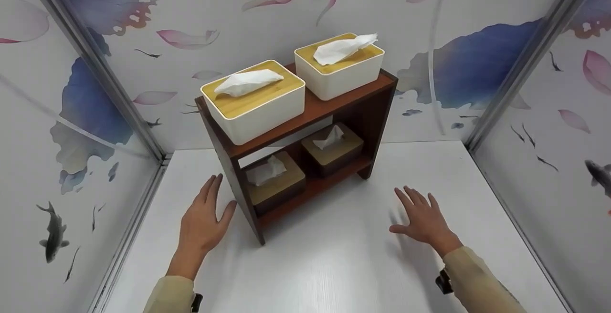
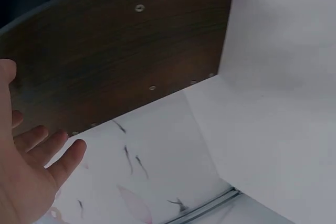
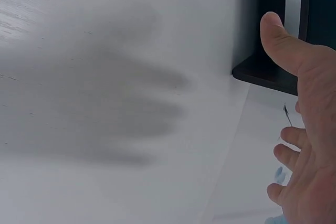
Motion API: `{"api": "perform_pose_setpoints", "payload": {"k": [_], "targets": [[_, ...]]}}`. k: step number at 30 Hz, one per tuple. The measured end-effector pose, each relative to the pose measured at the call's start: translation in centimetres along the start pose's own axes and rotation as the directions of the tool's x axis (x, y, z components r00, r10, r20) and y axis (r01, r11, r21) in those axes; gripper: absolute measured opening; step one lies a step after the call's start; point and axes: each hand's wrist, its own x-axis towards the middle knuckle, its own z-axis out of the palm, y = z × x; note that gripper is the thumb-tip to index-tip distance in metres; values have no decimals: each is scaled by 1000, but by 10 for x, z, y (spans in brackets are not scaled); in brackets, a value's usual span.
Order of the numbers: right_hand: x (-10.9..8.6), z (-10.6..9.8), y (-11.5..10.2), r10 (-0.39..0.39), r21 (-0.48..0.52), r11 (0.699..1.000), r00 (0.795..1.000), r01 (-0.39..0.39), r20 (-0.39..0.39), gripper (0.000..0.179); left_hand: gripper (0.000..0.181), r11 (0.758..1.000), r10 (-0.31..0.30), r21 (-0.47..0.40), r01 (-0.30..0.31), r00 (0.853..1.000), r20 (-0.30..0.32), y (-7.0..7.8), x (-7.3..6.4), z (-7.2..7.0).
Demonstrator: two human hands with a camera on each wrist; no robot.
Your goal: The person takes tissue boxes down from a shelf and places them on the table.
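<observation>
A dark brown wooden shelf (image 1: 312, 189) stands at an angle on the white table. Two white tissue boxes with bamboo lids sit on its top board, one at the left (image 1: 269, 117) and one at the right (image 1: 351, 77). Below, two dark brown tissue boxes, left (image 1: 286, 186) and right (image 1: 341, 155), rest on the lower board. My left hand (image 1: 203, 224), fingers spread, is beside the shelf's left side panel (image 2: 115, 51); whether it touches is unclear. To the right of the shelf, my right hand (image 1: 422, 217) hovers over the table with fingers extended, holding nothing.
The white tabletop (image 1: 315, 265) extends around the shelf. Behind it rises a back wall (image 1: 248, 31) printed with petals and leaves. Side panels with metal corner rails (image 1: 90, 65) close in the left and right.
</observation>
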Motion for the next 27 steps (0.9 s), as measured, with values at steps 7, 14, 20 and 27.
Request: {"api": "perform_pose_setpoints", "payload": {"k": [7, 14, 20, 27], "targets": [[10, -9, -2, -16, -29, 999, 1000, 17, 23, 101, 79, 996, 22, -87, -28, 997, -75, 30, 11, -23], [24, -20, -6, -33, -38, 999, 999, 34, 36, 102, 92, 993, 40, -107, -59, 983, -179, 51, 20, -29], [33, -27, -12, -65, -31, 997, 997, 67, 44, 102, 93, 989, 70, -103, -101, 961, -268, 64, 29, -28], [40, -32, -18, -87, -38, 995, 996, 88, 30, 103, 93, 983, 76, -130, -131, 930, -360, 74, 36, -25]]}}
